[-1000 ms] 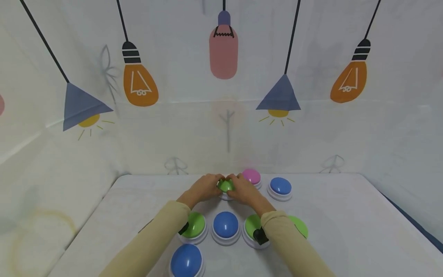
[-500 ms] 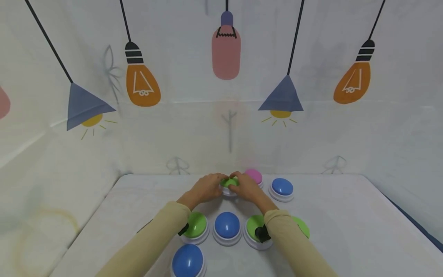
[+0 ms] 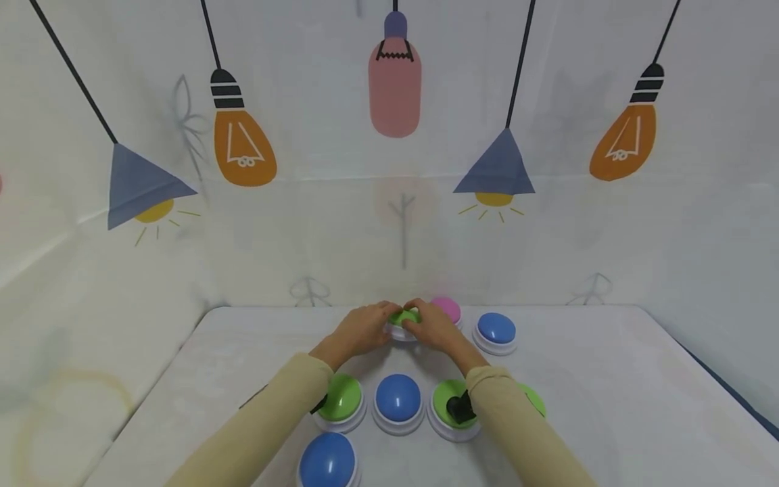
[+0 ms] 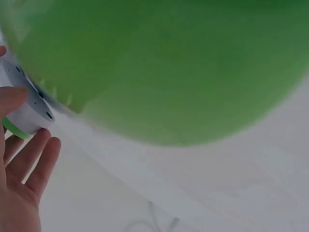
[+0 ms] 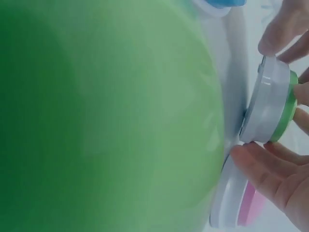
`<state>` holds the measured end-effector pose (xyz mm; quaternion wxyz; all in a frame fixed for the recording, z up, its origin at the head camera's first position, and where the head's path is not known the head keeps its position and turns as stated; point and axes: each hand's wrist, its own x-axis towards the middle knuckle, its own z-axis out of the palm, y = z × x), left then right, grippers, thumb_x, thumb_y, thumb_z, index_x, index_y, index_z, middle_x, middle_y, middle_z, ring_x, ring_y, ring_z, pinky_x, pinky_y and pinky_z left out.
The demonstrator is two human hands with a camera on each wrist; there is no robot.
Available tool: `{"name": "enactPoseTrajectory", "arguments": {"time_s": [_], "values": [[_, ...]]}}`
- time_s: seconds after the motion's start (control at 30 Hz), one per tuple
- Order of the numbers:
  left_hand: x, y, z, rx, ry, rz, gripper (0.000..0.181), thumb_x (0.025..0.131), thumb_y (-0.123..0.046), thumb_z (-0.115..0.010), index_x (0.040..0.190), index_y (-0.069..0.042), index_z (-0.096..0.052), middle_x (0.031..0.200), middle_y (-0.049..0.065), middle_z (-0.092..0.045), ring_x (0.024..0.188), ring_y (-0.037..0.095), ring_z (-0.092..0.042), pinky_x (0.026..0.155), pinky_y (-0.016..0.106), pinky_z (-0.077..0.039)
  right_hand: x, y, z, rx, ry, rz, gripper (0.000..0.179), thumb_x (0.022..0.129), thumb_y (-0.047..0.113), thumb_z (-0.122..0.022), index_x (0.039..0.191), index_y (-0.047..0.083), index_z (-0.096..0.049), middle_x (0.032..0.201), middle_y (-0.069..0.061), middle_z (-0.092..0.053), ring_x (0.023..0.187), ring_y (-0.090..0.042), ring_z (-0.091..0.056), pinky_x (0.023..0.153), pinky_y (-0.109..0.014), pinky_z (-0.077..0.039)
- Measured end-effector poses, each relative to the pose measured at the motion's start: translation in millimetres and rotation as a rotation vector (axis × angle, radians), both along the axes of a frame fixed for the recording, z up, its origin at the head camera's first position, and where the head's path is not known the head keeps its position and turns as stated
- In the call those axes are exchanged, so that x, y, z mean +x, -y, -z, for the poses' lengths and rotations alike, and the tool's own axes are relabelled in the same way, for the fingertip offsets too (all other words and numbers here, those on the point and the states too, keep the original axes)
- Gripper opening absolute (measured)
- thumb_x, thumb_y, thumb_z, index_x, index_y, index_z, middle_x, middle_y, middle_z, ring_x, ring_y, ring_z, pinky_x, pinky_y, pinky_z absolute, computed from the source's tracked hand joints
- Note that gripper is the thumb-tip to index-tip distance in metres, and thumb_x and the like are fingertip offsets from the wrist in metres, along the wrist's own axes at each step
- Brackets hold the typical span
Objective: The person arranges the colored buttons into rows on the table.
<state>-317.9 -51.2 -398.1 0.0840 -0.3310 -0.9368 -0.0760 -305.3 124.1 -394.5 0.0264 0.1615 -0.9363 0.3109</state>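
Head view: at the far middle of a white worktop, a person's left hand and right hand, fingers bent, gripped a green-topped button from opposite sides. A pink button stood just right and slightly farther, with a blue button to its right. Nearer, a blue dome sat between green ones, the rightmost partly hidden by the beige right sleeve. Painted lamps hung across the wall cloth behind.

Left wrist view: a blurred green dome filled most of the space; at the left edge, the left hand's fingers curved loosely about the held button, its pale underside showing.

Right wrist view: both hands pinched the button's white base and green top, the pink button close by.
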Motion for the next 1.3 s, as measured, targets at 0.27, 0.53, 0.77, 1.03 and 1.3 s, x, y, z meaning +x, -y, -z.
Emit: {"name": "enactPoseTrajectory", "arguments": {"time_s": [0.27,0.53,0.77,1.03,1.3], "values": [[5.4,3.9,-3.5,-0.018,-0.138,0.074,0.047,0.076,-0.022,-0.073,0.120,-0.013,-0.057,0.118,0.005,-0.062,0.081,0.021,-0.066,0.066,0.033,-0.054,3.9,-8.0,-7.1,-0.141,0.108,0.016,0.037,0.085,0.019,-0.063,0.120,0.008,-0.057,0.110,-0.015,-0.061,0.097,-0.026,-0.058,0.081,-0.040,-0.049],[14.4,5.8,-15.9,0.009,-0.204,0.128,0.045,0.077,-0.024,-0.072,0.119,-0.015,-0.058,0.117,0.002,-0.062,0.070,0.015,-0.063,0.058,0.027,-0.052,10.0,-14.1,-12.1,-0.211,0.124,0.023,0.043,0.081,0.026,-0.067,0.121,0.011,-0.056,0.115,-0.012,-0.060,0.104,-0.027,-0.056,0.081,-0.038,-0.051],[27.5,7.5,-23.3,0.010,-0.264,0.155,0.042,0.079,-0.028,-0.070,0.118,-0.015,-0.058,0.115,0.001,-0.062,0.064,0.010,-0.060,0.053,0.022,-0.049,23.4,-13.3,-17.0,-0.268,0.103,0.024,0.039,0.083,0.026,-0.066,0.119,0.013,-0.057,0.117,-0.009,-0.059,0.107,-0.028,-0.055,0.085,-0.040,-0.050],[40.3,11.3,-30.5,0.019,-0.306,0.173,0.044,0.081,-0.029,-0.069,0.120,-0.015,-0.058,0.120,0.002,-0.060,0.062,0.009,-0.060,0.054,0.022,-0.050,30.6,-14.2,-17.1,-0.312,0.038,0.007,0.035,0.085,0.028,-0.066,0.115,0.013,-0.059,0.120,-0.011,-0.058,0.105,-0.030,-0.057,0.082,-0.040,-0.052],[58.4,14.5,-41.2,0.060,-0.329,0.228,0.043,0.081,-0.026,-0.069,0.120,-0.014,-0.057,0.123,0.002,-0.058,0.054,0.007,-0.054,0.051,0.018,-0.047,48.9,-17.0,-23.6,-0.324,0.010,0.039,0.039,0.082,0.037,-0.068,0.115,0.018,-0.059,0.118,-0.006,-0.059,0.106,-0.028,-0.057,0.082,-0.041,-0.051]]}}
